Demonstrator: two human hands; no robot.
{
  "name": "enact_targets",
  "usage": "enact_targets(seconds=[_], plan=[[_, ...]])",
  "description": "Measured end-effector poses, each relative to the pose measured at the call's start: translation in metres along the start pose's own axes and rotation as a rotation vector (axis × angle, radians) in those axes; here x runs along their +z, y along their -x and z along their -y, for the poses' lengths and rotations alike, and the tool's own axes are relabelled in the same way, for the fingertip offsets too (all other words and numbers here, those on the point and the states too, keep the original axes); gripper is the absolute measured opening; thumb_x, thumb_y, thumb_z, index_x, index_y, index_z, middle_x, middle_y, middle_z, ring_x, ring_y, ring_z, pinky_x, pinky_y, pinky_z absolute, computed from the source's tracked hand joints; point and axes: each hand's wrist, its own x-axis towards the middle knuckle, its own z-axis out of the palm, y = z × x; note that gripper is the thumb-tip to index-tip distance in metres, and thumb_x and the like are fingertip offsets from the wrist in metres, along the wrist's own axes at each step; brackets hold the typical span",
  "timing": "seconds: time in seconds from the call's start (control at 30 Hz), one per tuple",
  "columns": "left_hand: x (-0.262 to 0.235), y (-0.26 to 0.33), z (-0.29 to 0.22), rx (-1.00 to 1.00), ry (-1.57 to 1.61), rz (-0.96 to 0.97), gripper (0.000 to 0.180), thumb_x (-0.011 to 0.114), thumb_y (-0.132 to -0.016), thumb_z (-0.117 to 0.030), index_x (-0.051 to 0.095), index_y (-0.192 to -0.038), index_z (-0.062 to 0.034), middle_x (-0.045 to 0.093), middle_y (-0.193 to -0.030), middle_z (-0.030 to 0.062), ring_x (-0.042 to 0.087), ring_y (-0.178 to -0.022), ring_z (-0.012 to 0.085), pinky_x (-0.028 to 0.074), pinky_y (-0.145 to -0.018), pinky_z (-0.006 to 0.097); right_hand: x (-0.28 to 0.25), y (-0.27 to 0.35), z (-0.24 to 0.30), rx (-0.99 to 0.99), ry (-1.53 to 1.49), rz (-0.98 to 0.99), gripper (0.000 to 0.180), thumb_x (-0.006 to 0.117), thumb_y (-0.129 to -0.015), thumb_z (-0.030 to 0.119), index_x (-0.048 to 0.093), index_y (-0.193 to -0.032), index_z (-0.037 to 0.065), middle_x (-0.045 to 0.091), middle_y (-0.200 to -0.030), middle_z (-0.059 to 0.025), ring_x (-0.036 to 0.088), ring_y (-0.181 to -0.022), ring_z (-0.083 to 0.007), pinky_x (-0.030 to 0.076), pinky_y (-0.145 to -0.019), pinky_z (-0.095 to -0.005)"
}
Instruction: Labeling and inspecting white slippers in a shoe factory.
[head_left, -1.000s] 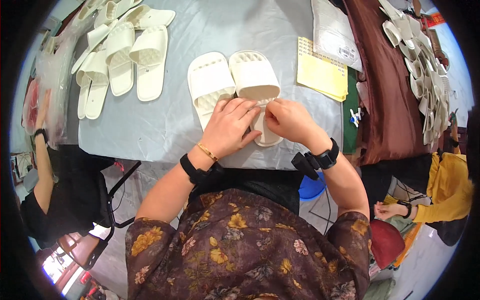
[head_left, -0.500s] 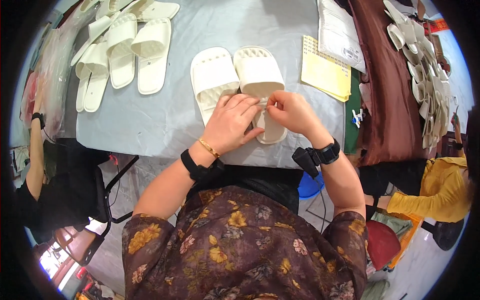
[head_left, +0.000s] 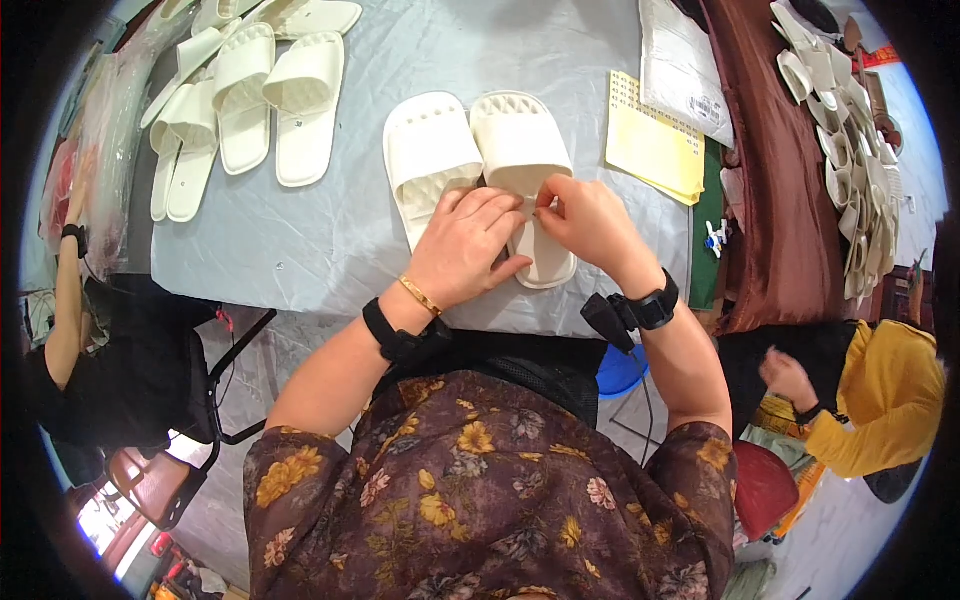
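Note:
A pair of white slippers lies side by side on the table, the left slipper (head_left: 432, 140) partly under my left hand. My left hand (head_left: 460, 245) reaches across with its fingers stretched out, the fingertips on the insole of the right slipper (head_left: 545, 262) and the thumb spread apart near its heel. Thumb and index finger of my right hand (head_left: 585, 225) are pinched together at that same insole, just below the strap. Whatever is between those fingertips is too small or hidden to make out.
More white slippers (head_left: 310, 110) lie at the far left of the grey-covered table (head_left: 350, 250). A yellow label sheet (head_left: 655, 150) and a white plastic package (head_left: 685, 70) lie at right. Beyond are brown cloth (head_left: 780, 200) and heaped slippers (head_left: 845, 170). People are at both sides.
My hands stay at the right slipper with almost no movement. At the right, the person in yellow has drawn an arm in, and a hand now shows.

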Motion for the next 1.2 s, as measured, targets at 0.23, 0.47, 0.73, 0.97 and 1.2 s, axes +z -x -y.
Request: enact_targets(seconds=[0.23, 0.47, 0.73, 0.97, 1.2], plan=[[0.000, 0.000, 0.000, -0.011, 0.006, 0.008, 0.045, 0.079, -0.072, -0.030, 0.062, -0.108, -0.0070, 0.061, -0.119, 0.0077, 0.053, -0.117, 0.0260, 0.037, -0.100, 0.042, 0.002, 0.007, 0.000, 0.055, -0.020, -0.077, 0.019, 0.066, -0.082, 0.021, 0.063, -0.094, 0.007, 0.069, -0.077, -0.0161, 0.067, -0.074, -0.0354, 0.053, -0.066, -0.0452], [-0.001, 0.000, -0.001, -0.002, 0.005, 0.002, 0.045, 0.079, -0.072, -0.030, 0.062, -0.107, -0.0070, 0.061, -0.119, 0.0076, 0.054, -0.116, 0.0263, 0.038, -0.099, 0.042, 0.009, 0.007, 0.001, 0.109, -0.062, -0.201, 0.018, 0.066, -0.083, 0.024, 0.064, -0.089, 0.007, 0.068, -0.073, -0.0148, 0.067, -0.072, -0.0357, 0.052, -0.064, -0.0462], [0.001, 0.001, 0.002, 0.045, 0.054, -0.034, 0.036, 0.078, -0.074, -0.025, 0.064, -0.102, -0.0070, 0.061, -0.116, 0.0098, 0.055, -0.111, 0.0306, 0.042, -0.095, 0.043, 0.015, 0.017, -0.021, 0.130, -0.152, -0.286, 0.016, 0.066, -0.083, 0.021, 0.065, -0.086, 0.005, 0.067, -0.072, -0.0162, 0.066, -0.067, -0.0332, 0.050, -0.060, -0.0432], [-0.006, 0.006, -0.018, -0.283, 0.065, -0.135, 0.038, 0.072, -0.082, -0.031, 0.066, -0.111, -0.0074, 0.057, -0.121, 0.0196, 0.051, -0.116, 0.0387, 0.041, -0.098, 0.047, 0.024, 0.049, -0.052, 0.141, -0.340, -0.373, 0.014, 0.067, -0.085, 0.016, 0.063, -0.086, 0.003, 0.059, -0.061, -0.0107, 0.056, -0.053, -0.0214, 0.044, -0.053, -0.0340], [0.014, -0.023, -0.024, -0.344, -0.157, -0.077, 0.076, 0.066, -0.083, -0.051, 0.046, -0.133, 0.0036, 0.043, -0.137, 0.0315, 0.037, -0.131, 0.0475, 0.031, -0.108, 0.053, 0.032, 0.054, -0.050, 0.125, -0.447, -0.421, 0.012, 0.067, -0.085, 0.012, 0.063, -0.083, 0.001, 0.057, -0.059, -0.0065, 0.053, -0.052, -0.0139, 0.041, -0.050, -0.0304]])
